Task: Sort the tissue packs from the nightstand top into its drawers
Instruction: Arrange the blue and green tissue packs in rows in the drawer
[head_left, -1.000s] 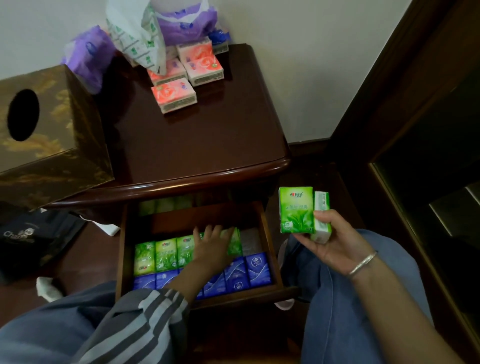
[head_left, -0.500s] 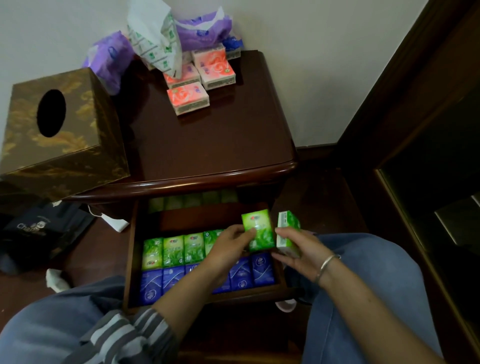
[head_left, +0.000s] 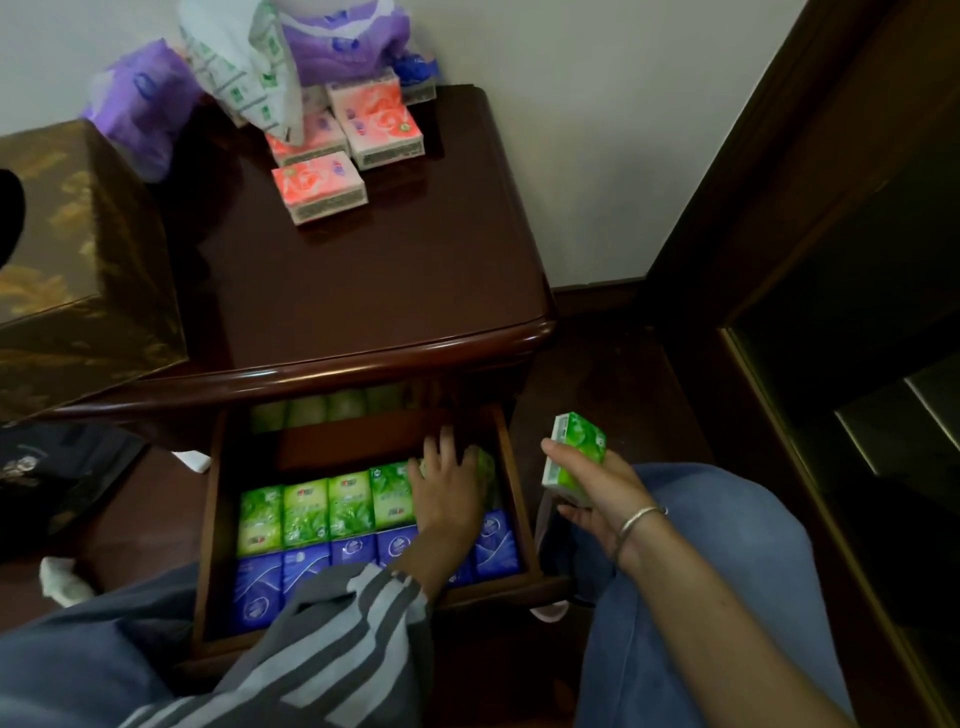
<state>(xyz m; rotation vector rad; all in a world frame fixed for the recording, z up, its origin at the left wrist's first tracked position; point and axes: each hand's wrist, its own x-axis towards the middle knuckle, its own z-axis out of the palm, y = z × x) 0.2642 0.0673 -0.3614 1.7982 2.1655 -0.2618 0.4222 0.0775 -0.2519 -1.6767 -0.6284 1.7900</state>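
Since half a second ago, the left hand (head_left: 447, 488) has carried one green pack (head_left: 485, 467) down into the drawer (head_left: 511, 483), at the right end of the green row (head_left: 306, 514). Seat it flush and upright beside its neighbours. Its fingers (head_left: 442, 441) lie spread, seemingly pressing it; the right hand (head_left: 592, 488) grips a second pack (head_left: 576, 452) just right of the drawer.

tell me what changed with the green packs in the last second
The left hand took one green pack from the right hand and pressed it into the green row in the drawer. The right hand keeps the second green pack. Pink packs stayed on top.
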